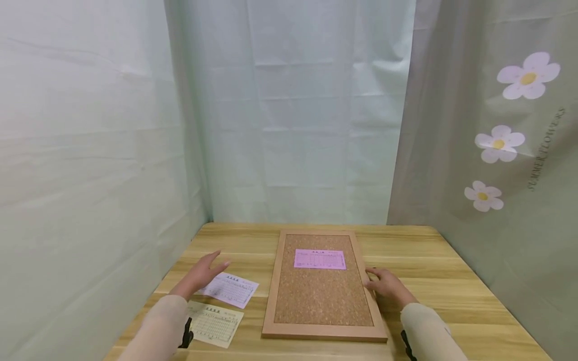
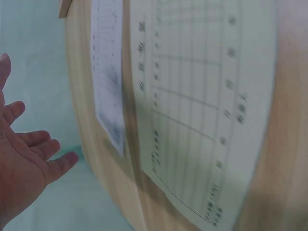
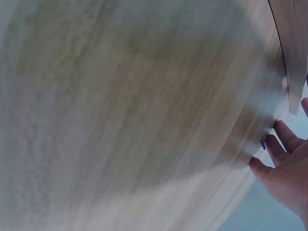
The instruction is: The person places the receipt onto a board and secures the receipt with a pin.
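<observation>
Wood table (image 1: 456, 301) around corkboard (image 1: 322, 301); right hand (image 1: 388, 285), purple pin (image 3: 263, 144) near its edge

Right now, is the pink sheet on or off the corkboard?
On: the pink sheet lies on the corkboard, inside its wooden frame.

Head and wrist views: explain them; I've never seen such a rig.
No robot here: you see a person's bare left hand and right hand. The wide picture comes from a head-worn camera, the others from one camera worn on each wrist. On the wooden table lie a framed cork board bearing a pink sheet and, to its left, a lilac sheet and a yellow sheet. The left hand hangs near the lilac sheet, holding nothing. The right hand is at the board's right edge, close to a purple pin; whether it pinches that pin, I can't tell.
</observation>
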`<control>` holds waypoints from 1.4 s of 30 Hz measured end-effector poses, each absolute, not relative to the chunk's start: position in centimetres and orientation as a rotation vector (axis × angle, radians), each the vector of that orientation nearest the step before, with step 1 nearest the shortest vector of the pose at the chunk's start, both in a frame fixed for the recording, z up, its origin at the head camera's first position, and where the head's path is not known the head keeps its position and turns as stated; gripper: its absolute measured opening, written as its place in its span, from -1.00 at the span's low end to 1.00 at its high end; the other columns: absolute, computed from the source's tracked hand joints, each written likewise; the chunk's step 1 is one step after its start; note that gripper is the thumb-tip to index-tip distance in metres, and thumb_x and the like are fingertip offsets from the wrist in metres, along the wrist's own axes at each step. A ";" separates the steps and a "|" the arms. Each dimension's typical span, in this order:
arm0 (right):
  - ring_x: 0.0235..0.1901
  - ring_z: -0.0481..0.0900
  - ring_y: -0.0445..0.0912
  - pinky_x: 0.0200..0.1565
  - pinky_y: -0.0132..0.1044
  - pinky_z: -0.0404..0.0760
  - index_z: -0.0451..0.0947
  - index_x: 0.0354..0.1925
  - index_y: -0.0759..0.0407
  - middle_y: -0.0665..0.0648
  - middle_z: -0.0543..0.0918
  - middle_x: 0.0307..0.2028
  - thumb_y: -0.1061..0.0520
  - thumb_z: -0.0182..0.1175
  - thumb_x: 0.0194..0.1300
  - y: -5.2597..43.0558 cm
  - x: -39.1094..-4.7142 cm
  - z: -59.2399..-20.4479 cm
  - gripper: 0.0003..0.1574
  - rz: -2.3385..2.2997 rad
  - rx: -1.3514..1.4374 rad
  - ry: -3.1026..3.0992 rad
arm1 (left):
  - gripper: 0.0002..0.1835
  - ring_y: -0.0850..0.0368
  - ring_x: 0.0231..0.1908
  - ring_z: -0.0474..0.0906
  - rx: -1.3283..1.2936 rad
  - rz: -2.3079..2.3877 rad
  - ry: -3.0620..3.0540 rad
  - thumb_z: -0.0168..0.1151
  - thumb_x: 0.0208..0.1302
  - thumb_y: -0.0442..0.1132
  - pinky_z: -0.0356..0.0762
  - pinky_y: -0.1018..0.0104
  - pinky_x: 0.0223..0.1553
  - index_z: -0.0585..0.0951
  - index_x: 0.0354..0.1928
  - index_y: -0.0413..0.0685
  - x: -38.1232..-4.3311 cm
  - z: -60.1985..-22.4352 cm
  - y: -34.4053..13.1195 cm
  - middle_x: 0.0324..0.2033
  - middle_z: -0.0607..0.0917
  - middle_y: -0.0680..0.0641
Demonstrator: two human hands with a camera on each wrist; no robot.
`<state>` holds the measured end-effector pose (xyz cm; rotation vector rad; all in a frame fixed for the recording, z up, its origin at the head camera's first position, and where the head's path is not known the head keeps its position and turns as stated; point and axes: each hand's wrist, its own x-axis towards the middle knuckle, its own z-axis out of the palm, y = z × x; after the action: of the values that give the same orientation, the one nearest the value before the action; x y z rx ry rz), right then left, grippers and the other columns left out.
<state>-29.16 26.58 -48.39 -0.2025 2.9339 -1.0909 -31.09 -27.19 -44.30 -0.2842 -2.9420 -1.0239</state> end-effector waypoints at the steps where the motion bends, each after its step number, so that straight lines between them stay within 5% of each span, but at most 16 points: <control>1: 0.24 0.33 0.45 0.18 0.31 0.32 0.40 0.32 0.39 0.56 0.44 0.21 0.12 0.27 0.35 26.6 -29.2 -48.4 -0.34 -1.087 -0.210 2.934 | -0.16 -0.52 0.38 0.01 -0.276 -1.030 -2.943 0.04 0.49 0.13 0.03 -0.34 0.31 0.12 0.45 -0.45 -31.0 -44.4 -27.5 0.39 0.13 -0.55; 22: 0.22 0.36 0.45 0.18 0.30 0.33 0.40 0.31 0.40 0.56 0.45 0.19 0.14 0.23 0.38 27.3 -29.1 -48.6 -0.37 -1.055 -0.270 2.938 | -0.15 -0.56 0.37 -0.02 -0.138 -1.131 -2.952 0.08 0.48 0.10 0.00 -0.38 0.30 0.08 0.47 -0.42 -29.6 -45.6 -30.2 0.40 0.08 -0.55; 30: 0.22 0.35 0.45 0.18 0.31 0.32 0.41 0.30 0.40 0.56 0.46 0.18 0.15 0.24 0.37 26.9 -29.0 -48.6 -0.38 -1.065 -0.269 2.940 | -0.04 -0.55 0.32 0.14 -0.018 -1.192 -2.967 0.12 0.40 0.22 0.19 -0.36 0.23 0.04 0.49 -0.37 -29.7 -46.5 -31.3 0.35 0.16 -0.59; 42: 0.23 0.35 0.45 0.18 0.31 0.33 0.42 0.31 0.37 0.56 0.46 0.19 0.14 0.25 0.37 26.8 -29.4 -48.9 -0.37 -1.071 -0.247 2.937 | -0.12 -0.50 0.18 0.33 0.006 -1.161 -2.960 0.19 0.42 0.04 0.34 -0.31 0.13 0.08 0.44 -0.48 -29.4 -46.6 -31.9 0.22 0.31 -0.63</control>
<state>-29.37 26.79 -48.90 -0.2472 2.9372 -1.0705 -29.36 -31.88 -46.61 0.0062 -2.9604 -1.1605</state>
